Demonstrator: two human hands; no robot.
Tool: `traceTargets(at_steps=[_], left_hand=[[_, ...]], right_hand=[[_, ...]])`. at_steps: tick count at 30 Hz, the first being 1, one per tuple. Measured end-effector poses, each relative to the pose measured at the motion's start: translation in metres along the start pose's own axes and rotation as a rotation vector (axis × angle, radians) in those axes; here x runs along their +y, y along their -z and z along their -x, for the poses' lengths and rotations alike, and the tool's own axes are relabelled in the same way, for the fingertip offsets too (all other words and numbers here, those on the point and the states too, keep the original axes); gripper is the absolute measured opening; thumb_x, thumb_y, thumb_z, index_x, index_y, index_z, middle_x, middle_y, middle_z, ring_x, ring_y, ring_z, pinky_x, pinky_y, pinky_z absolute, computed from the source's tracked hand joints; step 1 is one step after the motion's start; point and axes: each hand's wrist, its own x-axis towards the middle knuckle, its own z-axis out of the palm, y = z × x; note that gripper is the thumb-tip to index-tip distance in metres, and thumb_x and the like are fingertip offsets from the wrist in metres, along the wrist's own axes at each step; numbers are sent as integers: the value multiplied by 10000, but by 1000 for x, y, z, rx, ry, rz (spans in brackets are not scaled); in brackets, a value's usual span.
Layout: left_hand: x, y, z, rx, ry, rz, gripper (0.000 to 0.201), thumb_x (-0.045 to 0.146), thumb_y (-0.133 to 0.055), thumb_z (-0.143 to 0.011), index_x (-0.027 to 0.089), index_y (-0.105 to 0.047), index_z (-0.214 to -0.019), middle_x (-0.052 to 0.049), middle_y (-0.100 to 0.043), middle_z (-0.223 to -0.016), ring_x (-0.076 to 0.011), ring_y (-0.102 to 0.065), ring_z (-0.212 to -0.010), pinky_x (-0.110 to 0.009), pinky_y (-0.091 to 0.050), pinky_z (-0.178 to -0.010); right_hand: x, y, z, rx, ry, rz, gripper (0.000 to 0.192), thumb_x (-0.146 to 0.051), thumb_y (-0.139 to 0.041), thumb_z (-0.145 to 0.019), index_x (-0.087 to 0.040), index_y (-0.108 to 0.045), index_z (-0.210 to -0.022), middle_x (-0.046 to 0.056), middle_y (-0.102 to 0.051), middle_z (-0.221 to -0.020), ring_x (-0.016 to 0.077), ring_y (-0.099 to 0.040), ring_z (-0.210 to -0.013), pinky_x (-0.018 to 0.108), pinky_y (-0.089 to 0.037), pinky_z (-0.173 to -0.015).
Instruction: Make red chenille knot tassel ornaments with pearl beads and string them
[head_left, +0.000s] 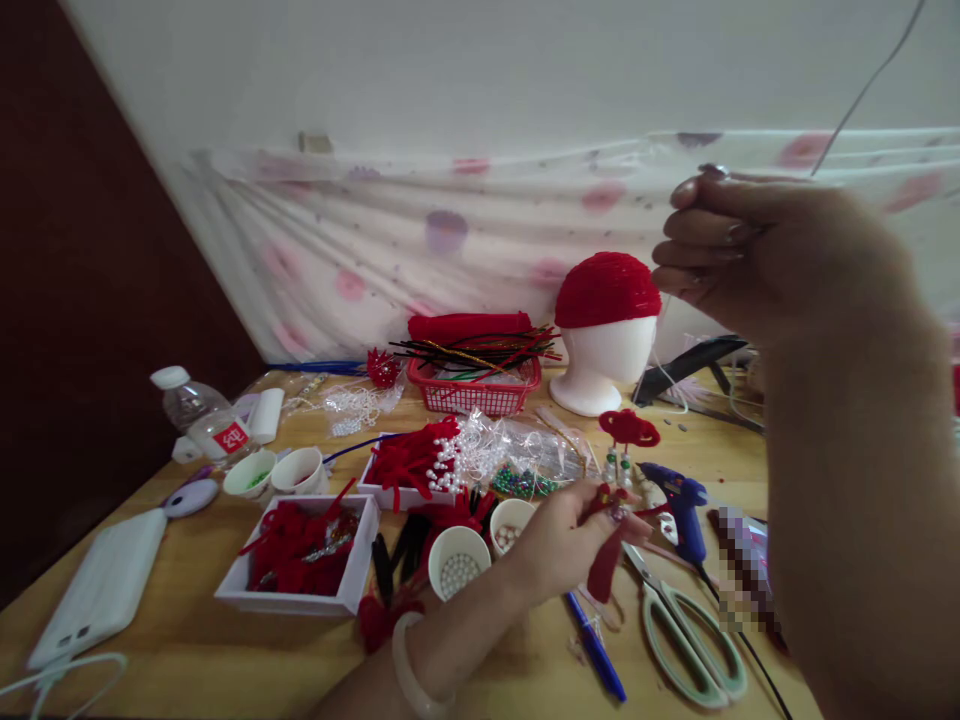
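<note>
My left hand (562, 550), with a pale bangle (412, 660) at the wrist, pinches a red beaded ornament. A fuzzy red knot (628, 429) tops it, green and white beads (619, 468) hang beneath, and a red tassel (604, 570) drops below the fingers. My right hand (735, 240) is raised high on the right, fingers curled closed; whatever is in the pinch is too small to make out. Near the left hand lie a blue glue gun (681, 510), scissors with pale green handles (694, 640) and a blue pen (595, 645).
Paper cups of pearl beads (459, 575) stand beside my left forearm. White boxes (352, 590) hold red fuzzy pieces. Behind are a red basket (476, 390) and a white foam head (604, 365) in a red cap. A bottle (202, 415) and white power bank (101, 590) lie left.
</note>
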Motion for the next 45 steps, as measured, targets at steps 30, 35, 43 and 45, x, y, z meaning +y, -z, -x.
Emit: traceTargets(at_steps=[30,35,43,45], left_hand=[[5,26,10,-58,76,-206,292,231,-829,-677,170,-692,-927,-109,-761,-921,-324,-714,-994,-462,-529,-910],[51,50,5,-29,-38,-289,537,35,-891,-484,213,-756,-973,-129,-768,-1095,-365,-648,-1178,-445,-469,-1008],[151,42,-36,-126,-281,-306,210,101,-817,-716,184,-804,-909,-116,-803,-986,-230,-714,-952,-274,-516,-799],[154,33,-43,-167,-274,-325,70,91,-780,-756,159,-798,-765,-113,-799,-850,-199,-701,-804,-253,-505,-705]], right_hand=[[-16,-18,4,-98,-6,-7,437,-129,-371,-1045,-170,-547,-647,-89,-201,-510,66,-170,-422,171,-213,-394],[-24,-13,10,-239,29,186,258,-150,-530,-977,-149,-655,-751,-59,-413,-538,51,-375,-465,161,-339,-451],[-30,0,-3,-356,240,354,138,-289,-713,-878,-204,-721,-769,21,-703,-910,149,-682,-959,284,-554,-914],[-35,3,-9,-277,227,368,128,-284,-727,-872,-215,-724,-765,31,-715,-940,159,-685,-970,303,-558,-937]])
